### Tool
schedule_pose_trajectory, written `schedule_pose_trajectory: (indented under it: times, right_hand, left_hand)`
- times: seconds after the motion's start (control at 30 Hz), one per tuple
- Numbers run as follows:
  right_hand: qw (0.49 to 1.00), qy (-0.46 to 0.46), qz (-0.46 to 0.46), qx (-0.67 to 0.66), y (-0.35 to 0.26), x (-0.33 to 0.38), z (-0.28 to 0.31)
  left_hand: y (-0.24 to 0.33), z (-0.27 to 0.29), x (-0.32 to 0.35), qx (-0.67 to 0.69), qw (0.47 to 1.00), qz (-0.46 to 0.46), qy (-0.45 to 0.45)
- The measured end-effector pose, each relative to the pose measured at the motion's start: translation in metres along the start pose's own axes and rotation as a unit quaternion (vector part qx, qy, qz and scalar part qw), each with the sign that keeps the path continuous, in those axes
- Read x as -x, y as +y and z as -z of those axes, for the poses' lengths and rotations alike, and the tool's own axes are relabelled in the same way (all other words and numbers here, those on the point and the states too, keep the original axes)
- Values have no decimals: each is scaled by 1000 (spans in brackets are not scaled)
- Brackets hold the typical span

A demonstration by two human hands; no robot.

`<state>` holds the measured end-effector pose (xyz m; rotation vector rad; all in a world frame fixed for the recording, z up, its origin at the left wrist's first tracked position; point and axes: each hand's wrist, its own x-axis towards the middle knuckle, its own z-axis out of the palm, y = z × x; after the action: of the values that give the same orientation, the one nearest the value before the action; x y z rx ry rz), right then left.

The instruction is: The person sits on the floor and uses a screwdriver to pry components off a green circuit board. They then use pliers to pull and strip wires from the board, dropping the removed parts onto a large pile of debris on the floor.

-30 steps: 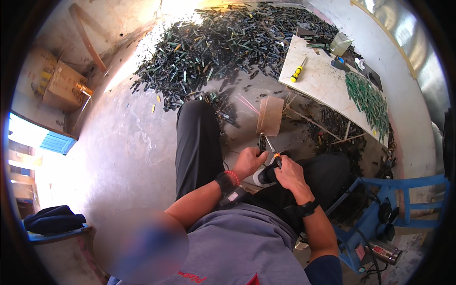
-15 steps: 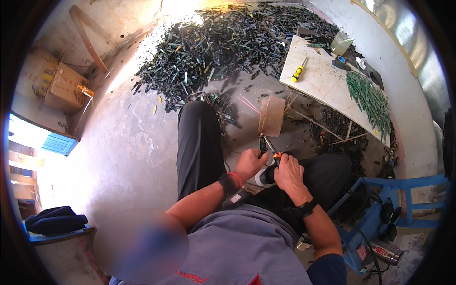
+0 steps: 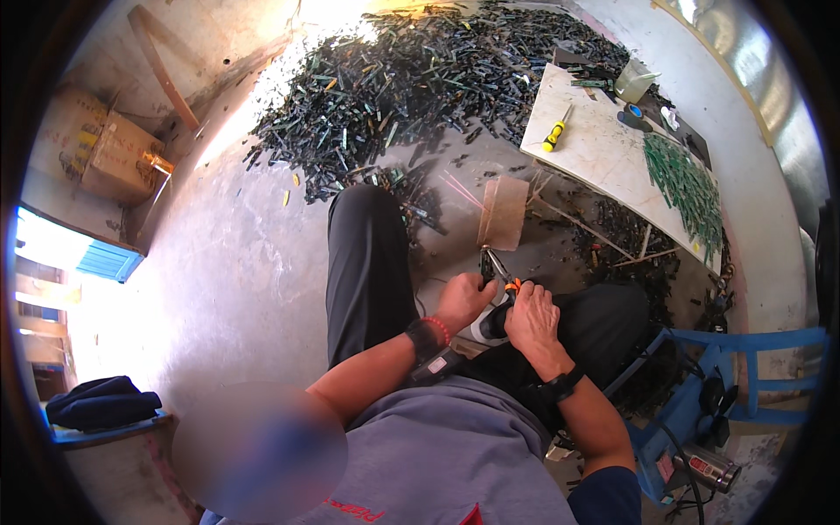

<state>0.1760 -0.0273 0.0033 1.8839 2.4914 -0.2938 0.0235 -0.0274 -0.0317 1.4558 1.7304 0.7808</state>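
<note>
Between my knees, my right hand (image 3: 533, 320) is closed around pliers (image 3: 498, 265) with orange and black handles. Their metal jaws point away from me and meet the tip of a thin dark strip (image 3: 486, 268). That strip stands up from the closed fingers of my left hand (image 3: 465, 299), and its lower end is hidden in them. Just beyond the plier tips is a brown board (image 3: 505, 214), with thin pinkish sticks (image 3: 464, 190) to its left.
A large heap of dark strips (image 3: 394, 87) covers the far floor. At right, a pale table (image 3: 582, 149) bears a yellow screwdriver (image 3: 554, 137), a pile of green strips (image 3: 682, 188) and a translucent container (image 3: 633, 81). A blue frame (image 3: 744, 337) and a metal flask (image 3: 710, 468) are near right.
My hands, the pliers and the dark strip stay almost in place. The table and its contents appear slightly lower and further right in the picture.
</note>
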Motion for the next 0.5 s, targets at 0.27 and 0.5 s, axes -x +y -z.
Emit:
schedule_pose_trajectory:
  times: [0.27, 0.5]
  right_hand:
    - [999, -23, 8, -21, -1, 0, 0]
    - [992, -64, 11, -106, 4, 1, -6]
  left_hand:
    - [-5, -6, -1, -95, 995, -9, 4]
    - [-3, -5, -1, -110, 994, -11, 6]
